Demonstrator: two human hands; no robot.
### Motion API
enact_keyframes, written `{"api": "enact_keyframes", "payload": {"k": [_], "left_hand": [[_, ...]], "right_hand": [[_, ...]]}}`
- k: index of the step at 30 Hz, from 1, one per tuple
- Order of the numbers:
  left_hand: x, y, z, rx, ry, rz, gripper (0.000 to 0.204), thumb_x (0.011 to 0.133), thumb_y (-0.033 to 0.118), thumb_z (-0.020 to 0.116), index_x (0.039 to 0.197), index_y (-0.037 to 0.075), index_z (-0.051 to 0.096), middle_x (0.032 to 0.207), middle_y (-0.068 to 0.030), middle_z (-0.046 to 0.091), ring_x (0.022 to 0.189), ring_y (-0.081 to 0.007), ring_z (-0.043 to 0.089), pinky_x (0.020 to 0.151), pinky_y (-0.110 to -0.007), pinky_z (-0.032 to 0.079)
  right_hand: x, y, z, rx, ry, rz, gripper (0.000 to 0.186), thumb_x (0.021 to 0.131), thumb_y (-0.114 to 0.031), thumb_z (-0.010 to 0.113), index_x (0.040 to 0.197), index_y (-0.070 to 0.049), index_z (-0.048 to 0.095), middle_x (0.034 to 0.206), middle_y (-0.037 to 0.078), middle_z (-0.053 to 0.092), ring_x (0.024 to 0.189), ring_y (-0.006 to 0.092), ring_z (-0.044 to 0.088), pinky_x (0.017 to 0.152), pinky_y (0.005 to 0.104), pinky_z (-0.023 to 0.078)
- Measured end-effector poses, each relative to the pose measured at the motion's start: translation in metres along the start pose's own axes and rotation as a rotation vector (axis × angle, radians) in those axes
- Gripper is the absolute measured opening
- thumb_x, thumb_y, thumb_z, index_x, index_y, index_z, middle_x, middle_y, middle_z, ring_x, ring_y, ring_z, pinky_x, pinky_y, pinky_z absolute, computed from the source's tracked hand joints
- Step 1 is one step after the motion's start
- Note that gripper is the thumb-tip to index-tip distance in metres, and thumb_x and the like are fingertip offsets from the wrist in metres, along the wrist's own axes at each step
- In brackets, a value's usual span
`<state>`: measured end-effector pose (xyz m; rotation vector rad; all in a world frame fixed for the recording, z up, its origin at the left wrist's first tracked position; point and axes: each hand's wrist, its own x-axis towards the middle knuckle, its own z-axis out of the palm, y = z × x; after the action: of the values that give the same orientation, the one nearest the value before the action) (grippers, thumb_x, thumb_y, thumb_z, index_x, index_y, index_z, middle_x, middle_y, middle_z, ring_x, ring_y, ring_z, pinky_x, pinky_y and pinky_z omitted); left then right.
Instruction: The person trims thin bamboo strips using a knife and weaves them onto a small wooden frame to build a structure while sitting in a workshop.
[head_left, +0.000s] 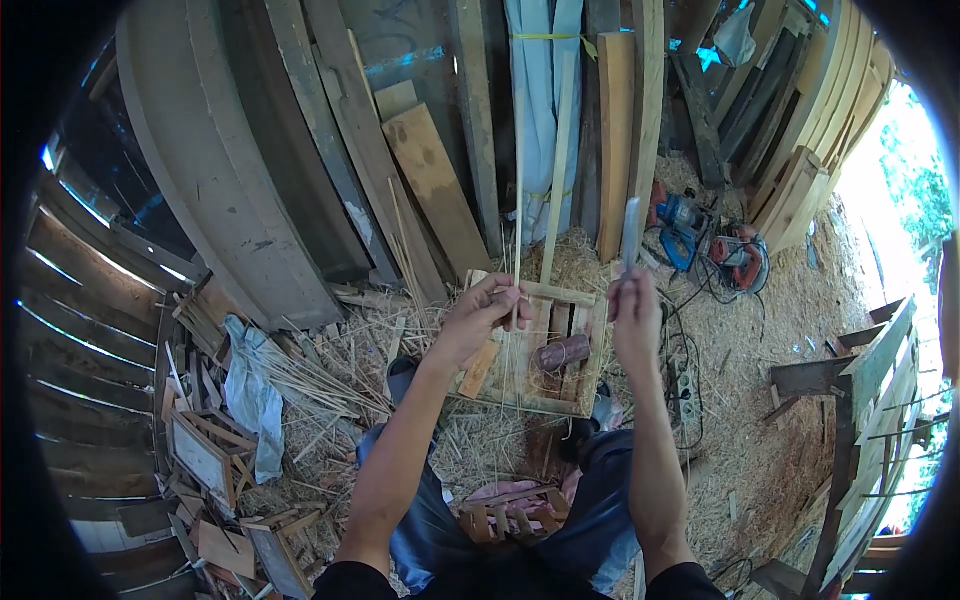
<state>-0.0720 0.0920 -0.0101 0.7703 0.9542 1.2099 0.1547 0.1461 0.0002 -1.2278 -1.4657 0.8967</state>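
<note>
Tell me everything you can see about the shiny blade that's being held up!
The blade is long, narrow and flat, pale grey and looks like metal. It has straight-looking sides and catches the light along its face. It stands almost upright, pointing away from the person, with its lower end inside the closed right hand. That hand covers whatever handle there may be, so I can't tell its shape. Only the hand seems to touch it. How sharp it is can't be seen.
</note>
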Motion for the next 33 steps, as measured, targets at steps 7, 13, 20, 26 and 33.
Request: {"api": "enact_keyframes", "payload": {"k": [7,13,20,26,33], "left_hand": [[-0.002,0.002,-0.004,-0.188,-0.060,-0.057,0.020,0.094,0.020,0.060,0.107,0.007,0.054,0.093,-0.0062,0.063,0.084,-0.0164,0.064,0.072,-0.029,0.051],[-0.002,0.008,0.009,0.036,-0.048,-0.009,0.022,0.094,0.013,0.059,0.112,0.003,0.053,0.095,-0.0085,0.064,0.085,-0.0179,0.065,0.074,-0.030,0.053],[-0.009,-0.010,0.010,0.710,-0.223,0.165,0.016,0.088,0.006,0.060,0.103,0.002,0.056,0.085,-0.0085,0.066,0.083,-0.0166,0.066,0.070,-0.031,0.052],[-0.015,-0.007,0.017,0.762,-0.460,0.079,0.015,0.087,-0.001,0.056,0.102,0.002,0.055,0.082,-0.0077,0.064,0.080,-0.0146,0.064,0.070,-0.030,0.050],[-0.009,-0.009,0.024,0.562,-0.081,0.031,0.018,0.092,0.012,0.052,0.106,0.000,0.054,0.078,-0.0063,0.058,0.070,-0.0113,0.053,0.064,-0.028,0.044]], "right_hand": [[-0.019,-0.038,0.025,-0.163,-0.309,-0.032,0.025,0.095,-0.022,0.055,0.104,-0.001,0.062,0.064,0.004,0.052,0.060,0.0109,0.048,0.057,0.0286,0.040],[-0.021,-0.024,0.027,-0.014,-0.381,0.025,0.027,0.092,-0.023,0.061,0.105,0.000,0.062,0.063,0.000,0.046,0.059,0.0078,0.041,0.054,0.0260,0.035],[-0.017,-0.037,0.029,0.063,-0.270,0.023,0.027,0.091,-0.022,0.063,0.107,-0.001,0.062,0.066,-0.001,0.047,0.060,0.0071,0.042,0.055,0.0252,0.035],[-0.013,-0.030,0.021,-0.060,-0.282,0.055,0.028,0.092,-0.023,0.061,0.107,0.001,0.062,0.067,0.001,0.052,0.061,0.0084,0.045,0.056,0.0260,0.037],[-0.018,-0.026,0.027,-0.275,-0.264,-0.150,0.018,0.091,-0.014,0.057,0.094,0.003,0.065,0.074,0.018,0.062,0.066,0.0312,0.062,0.061,0.0383,0.047]]}}
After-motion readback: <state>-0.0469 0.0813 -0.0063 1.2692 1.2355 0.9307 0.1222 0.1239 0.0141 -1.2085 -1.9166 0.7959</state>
